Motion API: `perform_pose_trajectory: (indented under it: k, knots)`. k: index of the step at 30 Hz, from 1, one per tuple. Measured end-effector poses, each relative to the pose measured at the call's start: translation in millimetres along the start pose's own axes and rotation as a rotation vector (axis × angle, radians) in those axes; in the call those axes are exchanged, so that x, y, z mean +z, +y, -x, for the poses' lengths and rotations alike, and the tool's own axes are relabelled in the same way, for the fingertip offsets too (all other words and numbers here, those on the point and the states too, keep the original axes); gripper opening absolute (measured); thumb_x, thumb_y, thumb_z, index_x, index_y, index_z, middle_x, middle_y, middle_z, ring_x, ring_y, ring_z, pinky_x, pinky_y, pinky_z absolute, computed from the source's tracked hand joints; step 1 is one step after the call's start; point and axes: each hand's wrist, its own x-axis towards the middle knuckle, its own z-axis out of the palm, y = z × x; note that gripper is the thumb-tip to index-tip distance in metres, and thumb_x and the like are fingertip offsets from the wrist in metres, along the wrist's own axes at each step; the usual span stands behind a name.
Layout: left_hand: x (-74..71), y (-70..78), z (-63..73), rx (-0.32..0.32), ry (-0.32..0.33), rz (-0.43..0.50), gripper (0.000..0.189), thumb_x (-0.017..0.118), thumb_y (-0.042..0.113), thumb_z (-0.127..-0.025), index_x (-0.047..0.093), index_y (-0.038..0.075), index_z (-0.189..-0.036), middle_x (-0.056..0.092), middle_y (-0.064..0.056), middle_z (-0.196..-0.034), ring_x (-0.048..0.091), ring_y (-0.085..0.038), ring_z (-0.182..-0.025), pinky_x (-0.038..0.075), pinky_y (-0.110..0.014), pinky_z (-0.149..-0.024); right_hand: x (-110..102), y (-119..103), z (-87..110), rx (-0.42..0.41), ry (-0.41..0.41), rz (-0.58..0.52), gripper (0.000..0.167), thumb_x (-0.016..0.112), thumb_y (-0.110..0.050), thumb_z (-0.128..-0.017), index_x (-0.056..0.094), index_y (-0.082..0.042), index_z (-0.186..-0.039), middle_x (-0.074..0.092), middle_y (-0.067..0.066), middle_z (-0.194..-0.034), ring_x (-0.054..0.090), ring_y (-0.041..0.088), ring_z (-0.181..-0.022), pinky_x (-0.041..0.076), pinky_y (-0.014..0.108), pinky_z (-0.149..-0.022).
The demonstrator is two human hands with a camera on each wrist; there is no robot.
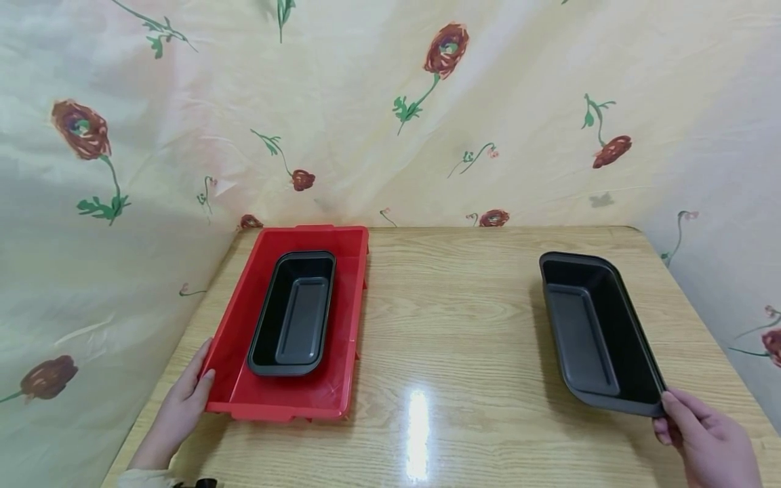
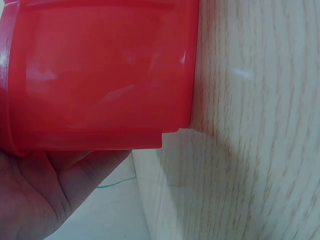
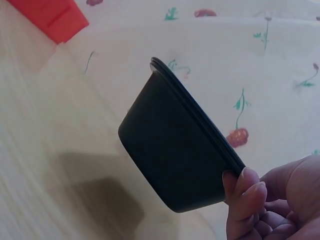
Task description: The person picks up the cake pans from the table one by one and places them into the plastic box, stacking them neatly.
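While the right hand (image 1: 710, 434) pinched one corner of a black pan (image 1: 582, 339) above the tabletop (image 1: 451, 325), only its wrist view showed the outer end wall (image 3: 172, 145). The left hand (image 1: 185, 400) gripped a red tray (image 1: 332, 400); the head view alone revealed a second pan (image 1: 302, 322) inside.

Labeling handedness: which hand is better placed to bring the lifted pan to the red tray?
Right, I'd say: the right hand grips the lifted pan by its near corner, above the table. The left hand, far from it, grips the red tray.
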Motion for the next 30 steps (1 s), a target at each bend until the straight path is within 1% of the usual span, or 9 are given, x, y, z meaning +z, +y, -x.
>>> perform_pose_trajectory:
  k: [4, 7, 11, 15, 18, 22, 24, 28, 30]
  knots:
    - [-0.3, -0.6, -0.3, 0.0, 0.001, -0.003, 0.06, 0.034, 0.018, -0.107, 0.004, 0.013, -0.158, 0.021, -0.029, -0.153, 0.038, -0.048, -0.126, 0.054, -0.046, -0.086, 10, -8, 4.3, -0.026, -0.019, -0.032, 0.028, 0.057, -0.016, -0.098, 0.074, -0.029, -0.082, 0.066, -0.004, -0.072, 0.056, 0.01, -0.058, 0.047, 0.024, -0.049]
    - [-0.6, -1.2, -0.7, 0.0, -0.001, -0.005, 0.06, 0.034, 0.018, -0.107, 0.004, 0.013, -0.158, 0.021, -0.029, -0.153, 0.037, -0.048, -0.126, 0.054, -0.045, -0.086, 18, -14, 6.4, -0.034, -0.005, 0.001, 0.027, 0.056, -0.018, -0.099, 0.073, -0.032, -0.084, 0.066, -0.005, -0.073, 0.056, 0.011, -0.059, 0.048, 0.024, -0.05]
    - [-0.6, -0.9, -0.2, -0.006, -0.004, 0.006, 0.06, 0.035, 0.018, -0.107, 0.003, 0.013, -0.158, 0.021, -0.029, -0.153, 0.037, -0.048, -0.126, 0.054, -0.044, -0.085, 29, -21, 10.3, -0.06, -0.003, 0.015, 0.025, 0.056, -0.018, -0.099, 0.072, -0.032, -0.086, 0.066, -0.004, -0.074, 0.056, 0.011, -0.059, 0.049, 0.024, -0.051]
    - [0.1, -0.6, 0.7, -0.012, -0.001, 0.015, 0.06, 0.035, 0.019, -0.107, 0.004, 0.015, -0.158, 0.021, -0.029, -0.153, 0.037, -0.048, -0.127, 0.053, -0.046, -0.086, 38, -26, 13.7, -0.106, -0.054, -0.074, 0.022, 0.058, -0.013, -0.097, 0.075, -0.025, -0.089, 0.067, -0.001, -0.075, 0.058, 0.011, -0.058, 0.05, 0.023, -0.051]
    - [0.6, -1.0, 0.3, -0.007, 0.003, 0.017, 0.06, 0.035, 0.019, -0.107, 0.004, 0.016, -0.158, 0.021, -0.028, -0.153, 0.037, -0.048, -0.127, 0.053, -0.048, -0.087, 45, -30, 16.3, -0.105, -0.067, -0.103, 0.021, 0.06, -0.012, -0.096, 0.076, -0.023, -0.09, 0.068, 0.0, -0.076, 0.059, 0.012, -0.058, 0.051, 0.022, -0.052]
    - [0.8, -1.5, -0.2, 0.012, 0.009, 0.016, 0.06, 0.035, 0.018, -0.107, 0.004, 0.015, -0.158, 0.022, -0.029, -0.152, 0.038, -0.048, -0.126, 0.053, -0.049, -0.087, 54, -35, 18.8, -0.094, -0.066, -0.093, 0.018, 0.063, -0.014, -0.095, 0.077, -0.023, -0.09, 0.069, 0.0, -0.075, 0.06, 0.013, -0.058, 0.051, 0.022, -0.054]
    - [0.5, -2.2, -0.4, 0.017, 0.01, 0.008, 0.06, 0.035, 0.018, -0.107, 0.005, 0.014, -0.158, 0.023, -0.029, -0.152, 0.039, -0.047, -0.126, 0.053, -0.049, -0.087, 60, -36, 19.4, -0.108, -0.082, -0.117, 0.018, 0.063, -0.011, -0.095, 0.078, -0.021, -0.091, 0.069, 0.001, -0.074, 0.06, 0.013, -0.057, 0.051, 0.022, -0.053]
    - [0.0, -2.6, -0.4, 0.017, 0.008, 0.005, 0.06, 0.035, 0.02, -0.107, 0.005, 0.015, -0.158, 0.023, -0.029, -0.152, 0.039, -0.047, -0.126, 0.052, -0.048, -0.087, 69, -38, 20.9, -0.124, -0.104, -0.142, 0.019, 0.063, -0.008, -0.094, 0.078, -0.019, -0.091, 0.07, 0.002, -0.073, 0.061, 0.012, -0.056, 0.051, 0.022, -0.053]
    - [-0.1, -2.8, -0.5, 0.016, 0.008, 0.004, 0.06, 0.034, 0.02, -0.107, 0.005, 0.015, -0.158, 0.023, -0.028, -0.152, 0.039, -0.047, -0.125, 0.053, -0.048, -0.087, 74, -40, 21.2, -0.12, -0.103, -0.129, 0.018, 0.063, -0.009, -0.094, 0.078, -0.019, -0.091, 0.07, 0.002, -0.074, 0.061, 0.012, -0.056, 0.052, 0.022, -0.053]
